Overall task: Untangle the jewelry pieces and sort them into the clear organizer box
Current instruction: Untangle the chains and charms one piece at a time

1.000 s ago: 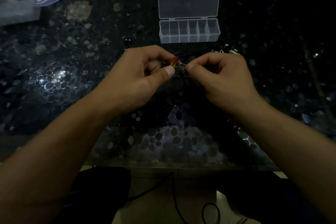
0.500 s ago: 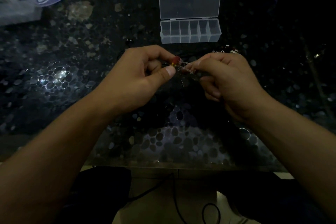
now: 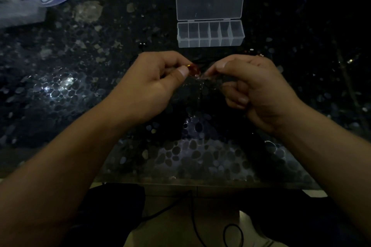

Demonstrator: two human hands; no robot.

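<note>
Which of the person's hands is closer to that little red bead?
Left. The left hand pinches the jewelry right at the red bead, thumb tip touching it. The right hand pinches the fine chain just to the bead's right, a small gap away.

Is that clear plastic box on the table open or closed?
Open: the organizer box has its lid folded back flat, exposing six compartments.

Scene very dim and underexposed. White glare patches on the glossy table (image 3: 66,84) at left and near edge. Upper right falls to black. Top-left corner blurred; wide-angle bowing at margins.
</note>
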